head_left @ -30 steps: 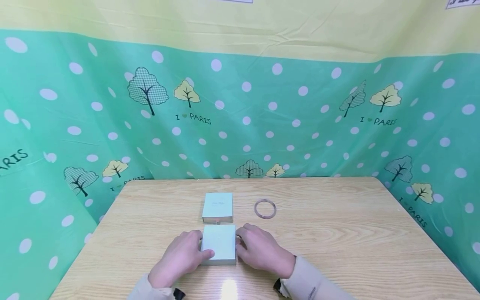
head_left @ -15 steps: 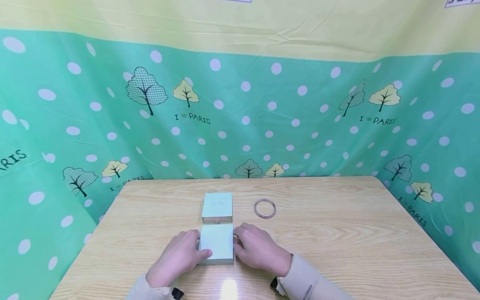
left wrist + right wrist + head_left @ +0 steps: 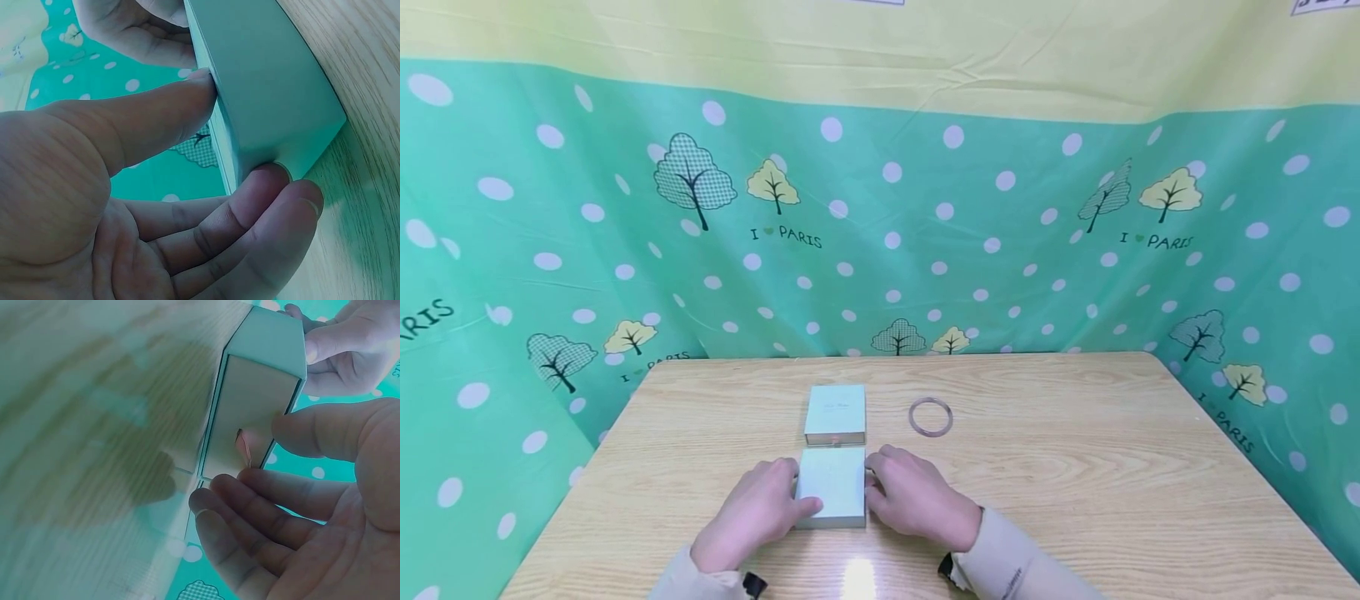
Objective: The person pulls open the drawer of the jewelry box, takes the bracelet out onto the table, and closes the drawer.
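Observation:
A flat pale mint drawer-style gift box (image 3: 832, 486) lies on the table between both hands. My left hand (image 3: 758, 510) grips its left part, thumb on the top face and fingers against the side. On the right, my right hand (image 3: 917, 498) touches the box's end with loosely bent fingers. In the right wrist view, a small pink ribbon tab (image 3: 242, 447) hangs from the drawer face (image 3: 250, 406), close to the index fingertip; the thumb rests at the upper edge. Whether the ribbon is pinched is not plain.
A second mint box (image 3: 836, 410) with small lettering on its lid sits just behind the first, its ribbon side facing me. A purplish bangle (image 3: 912, 417) lies to its right on the wooden table (image 3: 1075, 467). A green dotted curtain (image 3: 865, 275) hangs behind.
The near box has slid slightly left, and both hands have moved with it, so it lines up more closely with the far box. The bangle and far box have stayed put.

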A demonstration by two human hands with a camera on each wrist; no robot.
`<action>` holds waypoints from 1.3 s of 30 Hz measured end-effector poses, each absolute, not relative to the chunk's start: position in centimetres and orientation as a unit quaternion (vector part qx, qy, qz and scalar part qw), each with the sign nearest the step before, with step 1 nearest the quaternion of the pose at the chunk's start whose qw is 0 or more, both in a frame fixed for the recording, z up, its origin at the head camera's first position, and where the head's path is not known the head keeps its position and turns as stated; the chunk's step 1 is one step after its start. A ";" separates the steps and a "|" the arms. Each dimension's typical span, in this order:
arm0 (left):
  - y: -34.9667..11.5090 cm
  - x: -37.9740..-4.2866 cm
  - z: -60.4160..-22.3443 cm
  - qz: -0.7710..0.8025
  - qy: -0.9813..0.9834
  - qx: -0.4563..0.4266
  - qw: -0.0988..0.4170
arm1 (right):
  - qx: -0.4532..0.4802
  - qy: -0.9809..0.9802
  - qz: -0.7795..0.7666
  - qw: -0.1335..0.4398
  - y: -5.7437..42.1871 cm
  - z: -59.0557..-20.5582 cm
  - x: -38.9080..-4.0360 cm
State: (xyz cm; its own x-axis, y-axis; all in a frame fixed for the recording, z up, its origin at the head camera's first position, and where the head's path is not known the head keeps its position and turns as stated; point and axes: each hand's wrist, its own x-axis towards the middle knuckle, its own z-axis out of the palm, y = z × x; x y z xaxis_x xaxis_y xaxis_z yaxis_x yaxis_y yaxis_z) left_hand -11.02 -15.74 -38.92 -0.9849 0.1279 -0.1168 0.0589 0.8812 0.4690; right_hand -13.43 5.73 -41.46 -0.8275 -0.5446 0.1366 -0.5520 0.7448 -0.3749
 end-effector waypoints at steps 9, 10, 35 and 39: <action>-16.1 -11.4 -38.8 0.242 0.967 0.043 0.067 | 0.253 -0.937 0.238 -0.027 6.0 -40.5 -13.9; -16.1 -11.4 -38.8 0.243 0.967 0.043 0.063 | 0.250 -0.937 0.242 -0.030 6.0 -40.5 -14.0; -15.9 -11.3 -39.0 0.254 0.962 0.090 0.039 | 0.216 -0.951 0.207 -0.080 5.1 -40.3 -14.3; -16.0 -11.3 -39.1 0.262 0.960 0.094 0.039 | 0.215 -0.954 0.192 -0.086 5.0 -40.4 -14.2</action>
State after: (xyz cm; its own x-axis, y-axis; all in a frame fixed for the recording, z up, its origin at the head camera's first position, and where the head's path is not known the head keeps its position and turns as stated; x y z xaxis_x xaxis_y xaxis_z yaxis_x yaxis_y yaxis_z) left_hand -11.32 -15.96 -39.06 -0.9794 0.2002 -0.0263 0.1591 0.8455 0.5097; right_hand -14.23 5.04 -40.36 -0.8928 -0.4431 -0.0805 -0.3774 0.8338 -0.4030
